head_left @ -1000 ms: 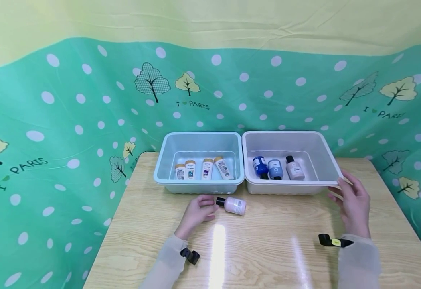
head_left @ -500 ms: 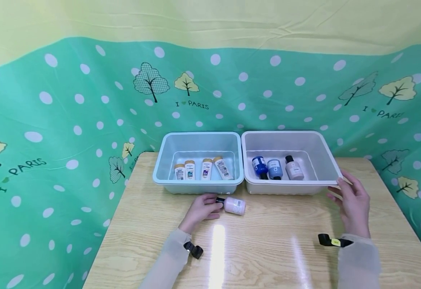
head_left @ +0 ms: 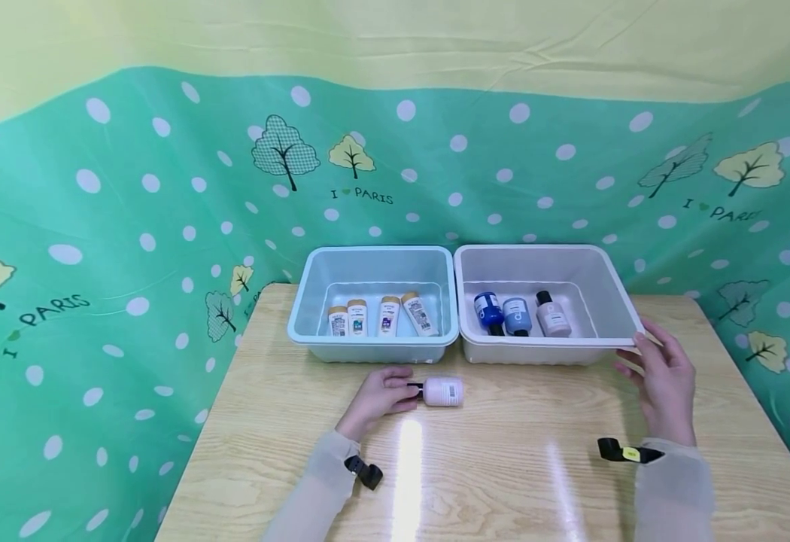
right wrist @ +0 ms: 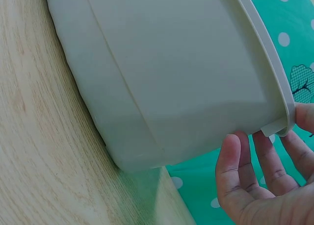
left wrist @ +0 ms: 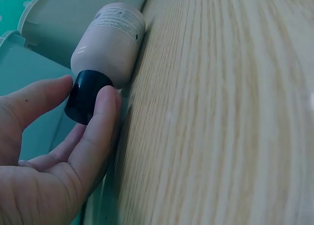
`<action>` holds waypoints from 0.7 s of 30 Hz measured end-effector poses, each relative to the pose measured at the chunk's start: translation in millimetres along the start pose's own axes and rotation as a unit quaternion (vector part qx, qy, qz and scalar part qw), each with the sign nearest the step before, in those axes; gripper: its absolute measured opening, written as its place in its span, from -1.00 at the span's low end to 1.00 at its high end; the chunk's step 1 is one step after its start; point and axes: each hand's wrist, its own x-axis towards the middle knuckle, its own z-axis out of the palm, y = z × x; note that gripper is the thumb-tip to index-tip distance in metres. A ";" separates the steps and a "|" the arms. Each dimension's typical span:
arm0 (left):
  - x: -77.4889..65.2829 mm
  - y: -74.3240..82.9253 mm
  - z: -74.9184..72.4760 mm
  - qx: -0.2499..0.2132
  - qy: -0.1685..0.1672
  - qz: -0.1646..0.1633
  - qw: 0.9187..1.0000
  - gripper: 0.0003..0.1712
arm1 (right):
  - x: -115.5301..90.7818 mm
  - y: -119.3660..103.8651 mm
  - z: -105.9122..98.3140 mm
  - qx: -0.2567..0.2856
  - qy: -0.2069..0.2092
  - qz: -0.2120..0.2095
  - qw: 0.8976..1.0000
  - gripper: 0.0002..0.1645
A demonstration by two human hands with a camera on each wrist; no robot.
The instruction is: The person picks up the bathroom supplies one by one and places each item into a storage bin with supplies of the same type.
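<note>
A pale pink bottle (head_left: 443,392) with a black cap lies on its side on the table, in front of the two bins. My left hand (head_left: 379,397) pinches that cap (left wrist: 87,97) between thumb and fingers, as the left wrist view shows; the bottle's body points away to the right. At the far right, my right hand (head_left: 666,384) grips the front right corner of the grey plastic bin (head_left: 537,342), fingers curled under the rim (right wrist: 287,102). Inside this bin lie a dark blue bottle (head_left: 487,310), a light blue bottle (head_left: 517,317) and another pink bottle (head_left: 554,316).
A light blue bin (head_left: 371,342) stands against the grey one on its left, holding several small white bottles (head_left: 389,317) with tan caps. Both stand at the back of the wooden table (head_left: 503,467). Behind hangs a green dotted curtain (head_left: 436,203).
My left hand has moved slightly right and taken the bottle's black cap. The pink bottle has turned from slanted to nearly level across the view. My right hand stays at the bin's corner.
</note>
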 end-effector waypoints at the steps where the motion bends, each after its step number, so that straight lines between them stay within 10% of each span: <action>1: 0.0 -0.2 0.2 -0.003 0.000 0.000 1.000 -0.43 | 0.1 0.0 -0.2 0.002 0.000 0.001 1.000 -0.35; 21: -2.9 -3.3 11.9 -0.071 0.014 0.003 0.997 -0.38 | 0.7 -1.8 0.7 0.011 -0.002 0.001 1.000 -0.37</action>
